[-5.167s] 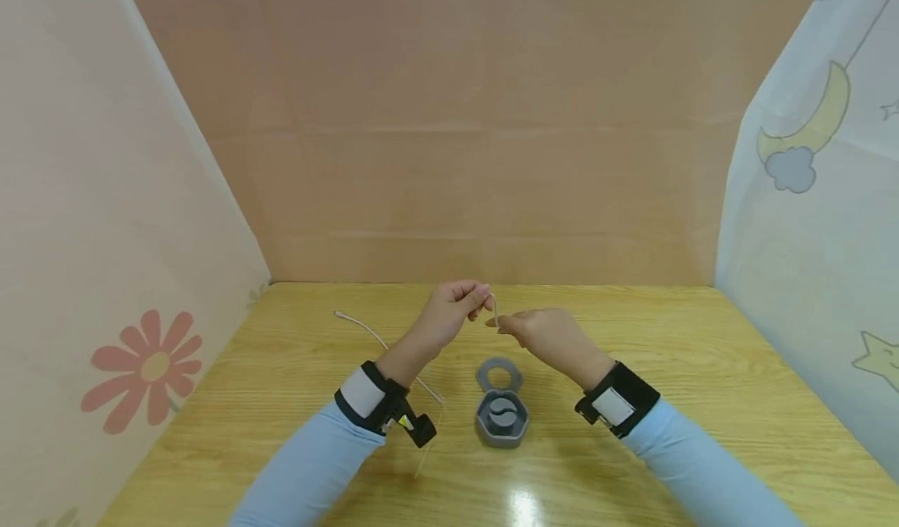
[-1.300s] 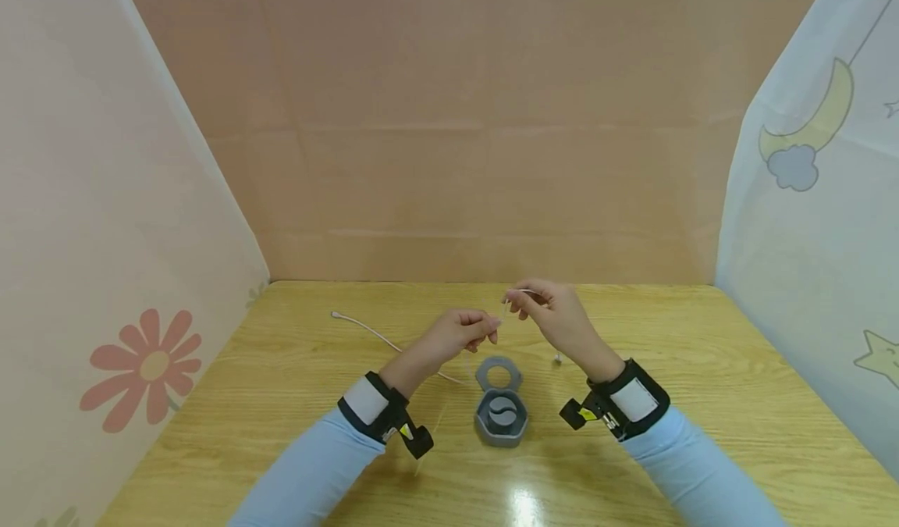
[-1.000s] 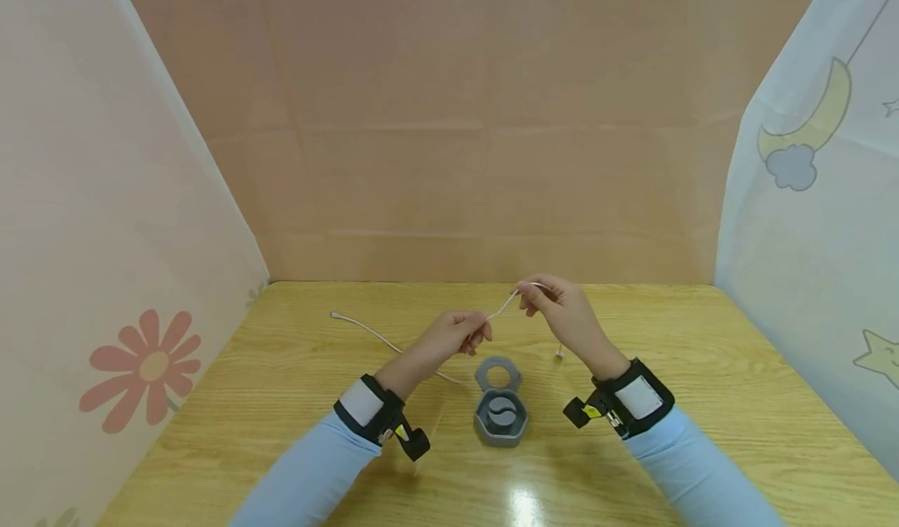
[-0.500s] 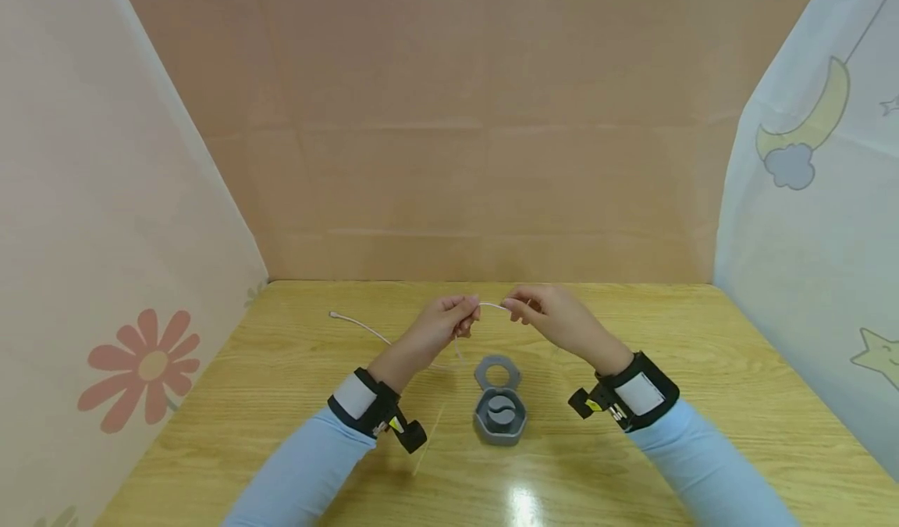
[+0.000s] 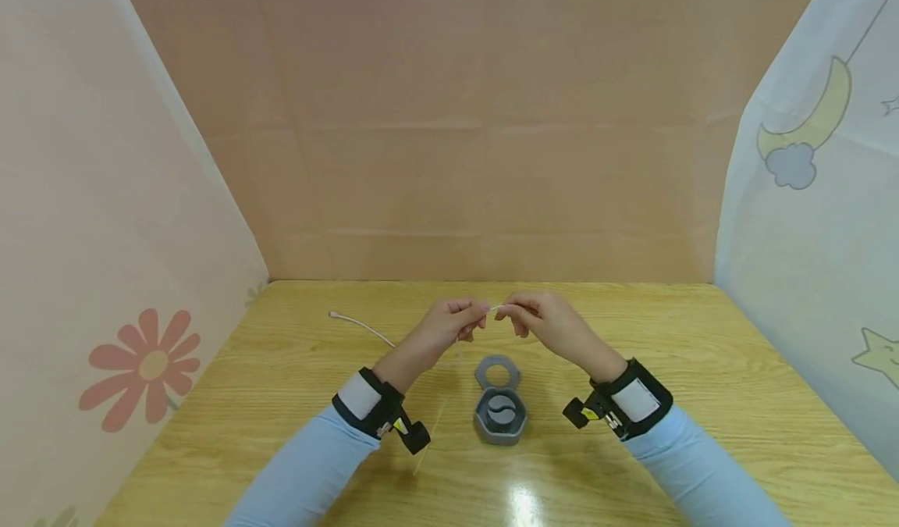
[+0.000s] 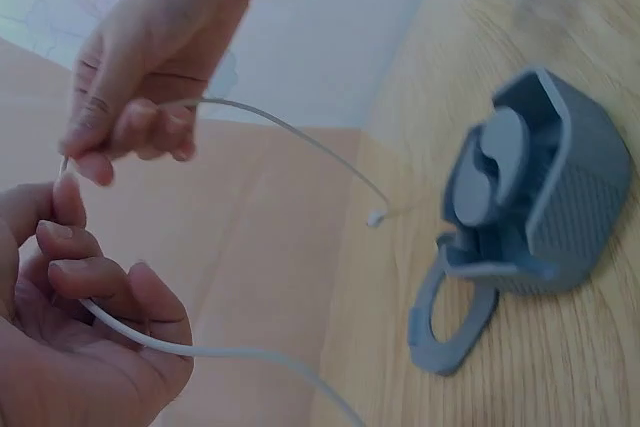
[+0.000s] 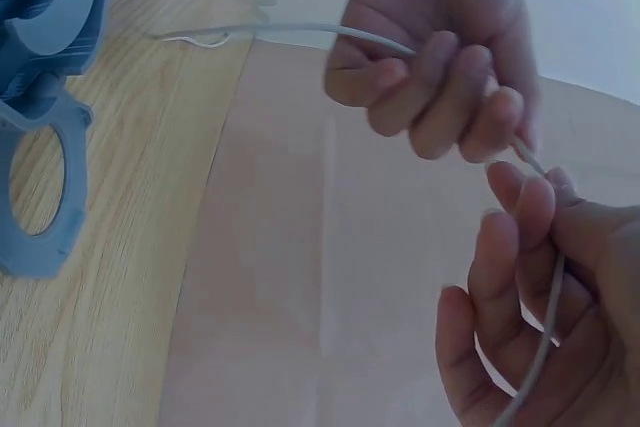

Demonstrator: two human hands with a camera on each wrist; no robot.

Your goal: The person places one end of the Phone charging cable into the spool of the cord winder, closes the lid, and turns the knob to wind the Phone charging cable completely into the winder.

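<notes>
Left hand: the left hand is raised above the middle of the wooden table, its fingers curled and pinching a thin white cable; in the left wrist view the cable runs across the palm under the bent fingers.
Right hand: the right hand is raised just beside the left, fingertips almost meeting it, and it pinches the same cable between thumb and curled fingers; the right wrist view shows the cable entering this fist.
Cable between the hands: only a short taut stretch shows, held off the table.
Cable, left end: one length trails from the left hand toward the table's back left corner, and its small plug lies on the wood.
Cable, right end: in the left wrist view a loose length arcs down from the right hand to a small tip close to the table.
Grey case: a small grey hexagonal case sits on the table nearer the front edge than the hands, between the two wrists, its ring-shaped lid flipped open toward the back.
Inside the case: a round grey core with a curved slot is visible.
Wrists: black straps with white patches sit over pale blue sleeves.
Surround: plain tan board at the back, a flower-print sheet on the left, a moon-and-star sheet on the right.
</notes>
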